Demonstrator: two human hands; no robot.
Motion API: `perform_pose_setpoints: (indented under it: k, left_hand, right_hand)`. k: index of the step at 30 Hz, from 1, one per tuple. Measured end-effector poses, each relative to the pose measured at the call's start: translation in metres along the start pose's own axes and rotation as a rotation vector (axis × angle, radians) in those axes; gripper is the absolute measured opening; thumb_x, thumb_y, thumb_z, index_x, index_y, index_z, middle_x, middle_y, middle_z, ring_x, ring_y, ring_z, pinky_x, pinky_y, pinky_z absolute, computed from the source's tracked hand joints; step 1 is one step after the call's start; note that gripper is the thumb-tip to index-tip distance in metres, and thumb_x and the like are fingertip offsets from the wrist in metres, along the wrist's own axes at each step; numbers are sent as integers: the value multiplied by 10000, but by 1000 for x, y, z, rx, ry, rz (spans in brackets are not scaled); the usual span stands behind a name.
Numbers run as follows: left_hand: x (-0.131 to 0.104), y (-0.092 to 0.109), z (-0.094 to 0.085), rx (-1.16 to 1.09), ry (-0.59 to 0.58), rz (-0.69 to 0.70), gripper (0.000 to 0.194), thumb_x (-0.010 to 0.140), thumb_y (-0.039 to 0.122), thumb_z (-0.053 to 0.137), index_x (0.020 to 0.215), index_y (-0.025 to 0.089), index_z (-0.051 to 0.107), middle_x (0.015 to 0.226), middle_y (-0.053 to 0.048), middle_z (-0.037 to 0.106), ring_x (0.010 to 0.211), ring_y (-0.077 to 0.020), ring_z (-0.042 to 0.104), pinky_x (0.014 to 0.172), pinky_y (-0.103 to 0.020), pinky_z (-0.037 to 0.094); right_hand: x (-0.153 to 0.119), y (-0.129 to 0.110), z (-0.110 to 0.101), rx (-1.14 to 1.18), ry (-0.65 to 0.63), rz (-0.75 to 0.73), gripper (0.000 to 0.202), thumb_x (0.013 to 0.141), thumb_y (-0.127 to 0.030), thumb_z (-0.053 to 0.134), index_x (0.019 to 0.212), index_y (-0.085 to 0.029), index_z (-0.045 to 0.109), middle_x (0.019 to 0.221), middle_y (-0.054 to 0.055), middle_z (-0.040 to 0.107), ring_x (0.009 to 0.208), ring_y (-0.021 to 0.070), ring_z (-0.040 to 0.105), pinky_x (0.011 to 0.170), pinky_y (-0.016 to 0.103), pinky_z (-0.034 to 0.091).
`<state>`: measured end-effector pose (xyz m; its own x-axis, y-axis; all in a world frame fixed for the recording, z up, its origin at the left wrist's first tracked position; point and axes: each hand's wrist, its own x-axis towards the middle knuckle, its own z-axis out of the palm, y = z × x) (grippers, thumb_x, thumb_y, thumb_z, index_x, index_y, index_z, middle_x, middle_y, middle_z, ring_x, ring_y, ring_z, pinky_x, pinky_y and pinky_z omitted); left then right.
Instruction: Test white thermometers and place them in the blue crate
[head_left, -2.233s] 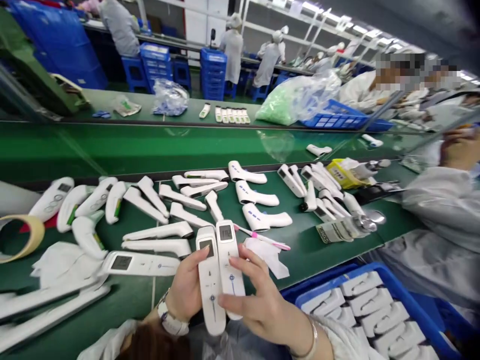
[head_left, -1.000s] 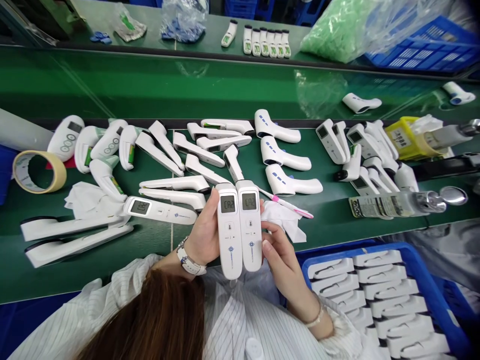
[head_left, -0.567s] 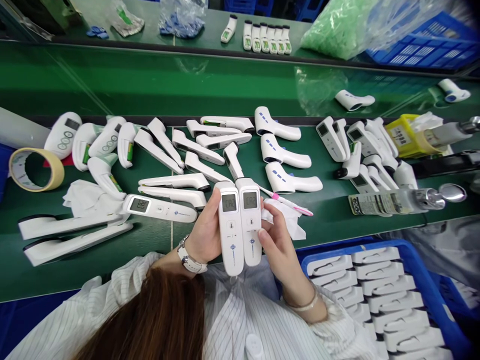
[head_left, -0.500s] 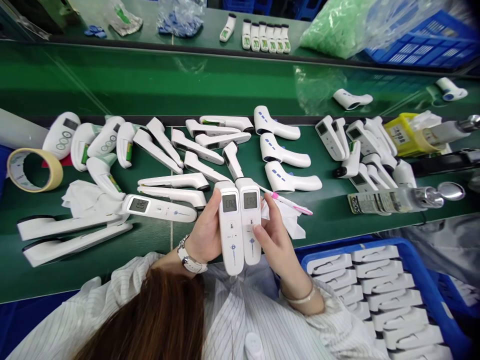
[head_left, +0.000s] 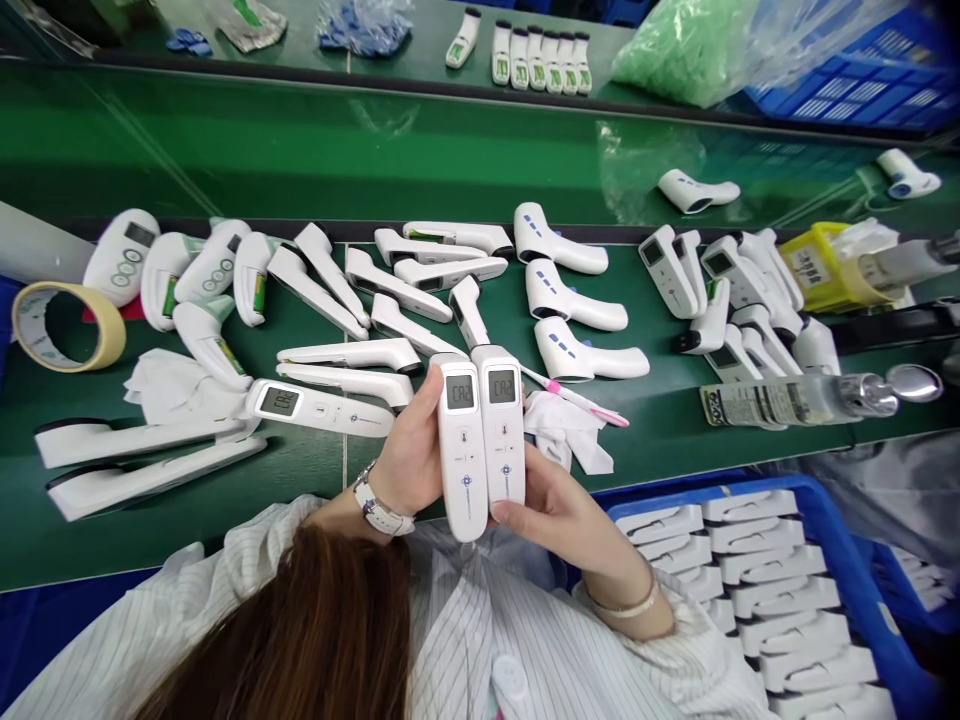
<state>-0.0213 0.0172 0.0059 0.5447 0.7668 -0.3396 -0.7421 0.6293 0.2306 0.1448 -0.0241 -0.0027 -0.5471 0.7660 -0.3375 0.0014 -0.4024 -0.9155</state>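
Two white forehead thermometers stand side by side in my hands, screens facing me and lit with characters. My left hand (head_left: 411, 450) is closed round the left thermometer (head_left: 465, 440), its thumb along the edge. My right hand (head_left: 559, 505) grips the lower part of the right thermometer (head_left: 504, 425), thumb across its bottom end and fingers behind it. A third thermometer with a lit screen (head_left: 322, 408) lies just left of my left hand. Beyond my right hand are a pink-and-white pen-like stick (head_left: 577, 398) and a crumpled white cloth (head_left: 574, 435).
Several more thermometers (head_left: 409, 285) lie across the green bench, with a tape roll (head_left: 111, 325) at far left. A pump bottle (head_left: 787, 400) lies on the right, near a yellow bin (head_left: 814, 270). A blue crate (head_left: 847, 540) of white thermometers stands at lower right.
My right hand has slid down the right thermometer; its thumb has moved from the button area to the bottom end. Both thermometers remain held side by side. The view has shifted slightly.
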Motion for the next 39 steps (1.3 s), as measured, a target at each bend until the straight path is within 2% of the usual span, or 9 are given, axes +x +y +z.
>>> perform_pose_setpoints:
  k: [4,10,13,17,21,25,31,36,39]
  left_hand:
    - [0,1,1,0,15,4,638,890,563,260,1227,88,520,1137,-150,633,1032,-261,595,862,-385,470]
    - [-2,1,2,-5,16,2,635,891,551,266,1244,78,499,1148,-160,624,1060,-279,579,870,-399,467]
    - [-3,1,2,25,40,43,588,901,500,291,1259,72,476,1173,-171,605,1062,-295,573,872,-417,461]
    - [-4,-2,-1,134,76,160,392,840,308,493,1140,61,540,1066,-163,649,1026,-313,586,864,-426,466]
    - [-4,-7,-4,280,55,287,326,761,208,635,1066,128,554,1012,-105,668,991,-271,609,806,-342,498]
    - [-4,-7,-3,297,14,296,412,764,199,659,1142,153,502,1169,-122,616,1075,-234,576,783,-275,517]
    - [-4,-8,-3,276,8,298,512,738,208,696,1194,184,466,1126,-109,643,1013,-201,610,748,-244,528]
    - [-7,-10,-2,293,-36,274,552,808,276,623,1293,263,361,1157,-93,618,1050,-222,591,848,-324,505]
    - [-9,-11,-1,311,42,253,401,828,284,589,1198,238,442,1042,-78,643,915,-208,630,745,-331,539]
  right_hand:
    - [-5,-4,3,-57,-22,13,300,848,-247,554,1141,-212,504,933,38,629,819,167,605,728,322,517]
    - [-8,-3,12,-199,76,-53,256,850,-191,525,1105,-206,519,829,18,598,854,183,587,764,326,508]
    - [-10,-2,16,-245,128,-83,343,861,-195,510,1201,-219,474,819,19,591,921,202,581,799,330,506]
    - [-14,0,16,-394,175,-109,574,892,-213,461,1415,-216,224,1041,75,606,998,216,573,857,356,492]
    - [-17,6,14,-575,149,-243,714,899,-238,463,1459,-262,22,1390,98,399,1109,226,519,908,370,466]
    - [-17,13,14,-553,99,-321,720,908,-256,455,1451,-306,-14,1443,62,329,1096,195,526,846,308,506]
    - [-15,18,15,-435,118,-304,690,909,-238,457,1447,-339,37,1500,22,224,1299,211,364,906,285,490]
    - [-12,22,19,-424,122,-323,689,909,-252,460,1448,-332,38,1485,59,251,1174,199,498,836,278,524]
    - [-9,17,13,-515,110,-376,710,891,-287,498,1453,-295,64,1389,106,397,973,180,590,751,291,542]
